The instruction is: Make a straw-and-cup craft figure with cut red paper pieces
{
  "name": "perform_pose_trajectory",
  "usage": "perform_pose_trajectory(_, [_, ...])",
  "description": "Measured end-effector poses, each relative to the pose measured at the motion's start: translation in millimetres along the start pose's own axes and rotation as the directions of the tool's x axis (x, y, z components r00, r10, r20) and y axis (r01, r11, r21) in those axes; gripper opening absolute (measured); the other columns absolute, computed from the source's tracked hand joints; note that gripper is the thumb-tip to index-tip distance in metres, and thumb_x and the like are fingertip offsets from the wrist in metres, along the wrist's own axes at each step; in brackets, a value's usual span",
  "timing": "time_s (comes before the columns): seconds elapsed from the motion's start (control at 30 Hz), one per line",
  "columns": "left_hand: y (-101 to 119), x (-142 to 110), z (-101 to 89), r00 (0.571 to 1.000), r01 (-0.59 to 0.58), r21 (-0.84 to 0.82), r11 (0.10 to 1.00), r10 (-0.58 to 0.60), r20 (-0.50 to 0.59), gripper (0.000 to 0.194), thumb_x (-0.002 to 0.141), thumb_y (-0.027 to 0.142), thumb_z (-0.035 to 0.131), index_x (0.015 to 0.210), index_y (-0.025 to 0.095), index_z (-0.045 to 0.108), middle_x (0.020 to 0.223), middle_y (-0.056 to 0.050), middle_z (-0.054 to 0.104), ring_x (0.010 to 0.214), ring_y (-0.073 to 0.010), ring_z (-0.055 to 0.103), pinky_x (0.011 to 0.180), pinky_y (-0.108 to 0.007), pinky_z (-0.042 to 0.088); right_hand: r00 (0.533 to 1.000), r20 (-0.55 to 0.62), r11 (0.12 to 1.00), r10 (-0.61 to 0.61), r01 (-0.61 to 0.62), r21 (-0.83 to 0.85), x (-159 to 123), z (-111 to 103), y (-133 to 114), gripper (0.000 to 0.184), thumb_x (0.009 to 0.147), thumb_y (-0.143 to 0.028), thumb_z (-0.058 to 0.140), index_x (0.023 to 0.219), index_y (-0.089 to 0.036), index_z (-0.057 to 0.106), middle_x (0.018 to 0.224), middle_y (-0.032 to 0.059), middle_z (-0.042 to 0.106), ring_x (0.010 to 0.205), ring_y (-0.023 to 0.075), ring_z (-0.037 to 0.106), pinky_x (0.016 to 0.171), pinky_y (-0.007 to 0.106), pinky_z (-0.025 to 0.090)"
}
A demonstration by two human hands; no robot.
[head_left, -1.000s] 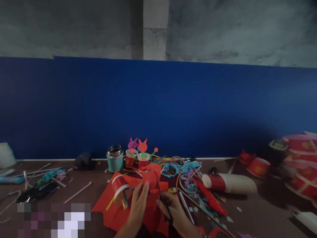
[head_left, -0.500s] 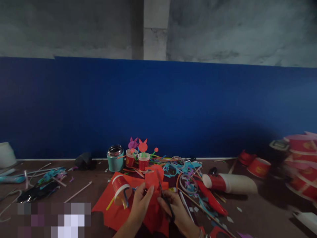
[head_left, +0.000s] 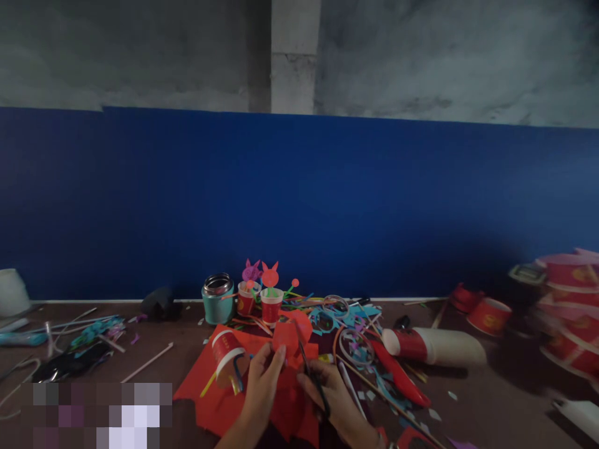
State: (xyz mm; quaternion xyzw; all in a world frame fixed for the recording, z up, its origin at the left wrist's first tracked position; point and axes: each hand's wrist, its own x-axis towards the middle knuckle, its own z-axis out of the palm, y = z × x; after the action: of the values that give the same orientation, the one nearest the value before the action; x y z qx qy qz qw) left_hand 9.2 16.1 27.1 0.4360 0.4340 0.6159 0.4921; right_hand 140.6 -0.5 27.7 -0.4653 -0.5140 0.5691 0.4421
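My left hand (head_left: pixel 262 380) pinches a piece of red paper (head_left: pixel 286 337) by its lower edge, thumb on top. In my right hand (head_left: pixel 330 390) is a pair of black-handled scissors (head_left: pixel 319 385), fingers around the handles. Its blades point up and away at the right side of the red paper; whether they touch it I cannot tell. Below both hands lie larger red paper sheets (head_left: pixel 196 383). A red and white paper cup (head_left: pixel 227 352) with coloured strips at its mouth lies tilted to the left of my left hand.
Behind the hands stand a teal metal jar (head_left: pixel 218 305) and a decorated paper cup (head_left: pixel 272 307) with a red cat-eared head. To the right lie a tape roll (head_left: pixel 356 347), a red tube-like item (head_left: pixel 400 374), paper scraps and a stack of white cups (head_left: pixel 449 347).
The piece of red paper has turned slightly in my left hand, and its rounded part sits a little further right. The scissors have hardly moved.
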Motion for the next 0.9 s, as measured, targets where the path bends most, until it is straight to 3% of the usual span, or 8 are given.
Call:
perform_pose_trajectory(0.27, [1.5, -2.2, 2.5, 1.000, -0.005, -0.010, 1.000, 0.005, 0.000, 0.028, 0.065, 0.042, 0.064, 0.060, 0.015, 0.055, 0.055, 0.003, 0.049, 0.055, -0.0109, 0.042, 0.053, -0.020, 0.035, 0.993, 0.039, 0.992, -0.110, 0.107, 0.071, 3.2, 0.8, 9.3, 0.042, 0.060, -0.049, 0.070, 0.085, -0.016, 0.065, 0.051, -0.0041, 0.050, 0.043, 0.0072, 0.041, 0.040, 0.018, 0.033])
perform_pose_trajectory(0.43, [3.1, -2.1, 2.6, 1.000, -0.016, 0.031, 0.999, 0.015, 0.018, 0.029, 0.066, 0.043, 0.063, 0.063, 0.015, 0.057, 0.057, 0.002, 0.051, 0.057, -0.0119, 0.043, 0.054, -0.021, 0.036, 0.988, 0.035, 0.987, -0.148, 0.146, 0.064, 1.3, -1.4, 8.1, 0.037, 0.063, -0.045, 0.069, 0.086, -0.016, 0.067, 0.061, -0.0006, 0.055, 0.051, 0.0085, 0.044, 0.046, 0.019, 0.037])
perform_pose_trajectory(0.6, [8.4, -3.1, 4.3, 1.000, 0.003, 0.010, 1.000, -0.003, 0.020, 0.030, 0.064, 0.044, 0.065, 0.064, 0.015, 0.059, 0.057, 0.002, 0.051, 0.057, -0.0119, 0.044, 0.053, -0.021, 0.036, 0.996, 0.041, 0.996, -0.075, 0.073, 0.060, -2.2, 0.0, -0.6, 0.041, 0.065, -0.048, 0.067, 0.090, -0.015, 0.066, 0.049, -0.0041, 0.048, 0.041, 0.0062, 0.037, 0.039, 0.016, 0.031])
perform_pose_trajectory(0.77, [8.6, -3.2, 5.0, 1.000, -0.008, 0.008, 1.000, 0.008, 0.007, 0.034, 0.062, 0.048, 0.065, 0.057, 0.015, 0.056, 0.053, 0.004, 0.047, 0.053, -0.0104, 0.041, 0.051, -0.020, 0.034, 0.988, 0.063, 0.988, -0.143, 0.139, 0.068, -1.8, 0.0, -1.5, 0.041, 0.063, -0.048, 0.069, 0.090, -0.017, 0.067, 0.055, -0.0025, 0.051, 0.045, 0.0065, 0.038, 0.041, 0.017, 0.033])
perform_pose_trajectory(0.9, [4.5, -1.4, 3.2, 1.000, -0.006, 0.012, 1.000, 0.006, 0.026, 0.036, 0.063, 0.050, 0.064, 0.061, 0.015, 0.058, 0.055, 0.003, 0.049, 0.054, -0.0110, 0.042, 0.052, -0.021, 0.036, 0.993, 0.046, 0.992, -0.111, 0.108, 0.070, -1.1, -0.4, 0.9, 0.044, 0.063, -0.050, 0.068, 0.093, -0.017, 0.066, 0.050, -0.0043, 0.047, 0.042, 0.0056, 0.036, 0.040, 0.017, 0.033])
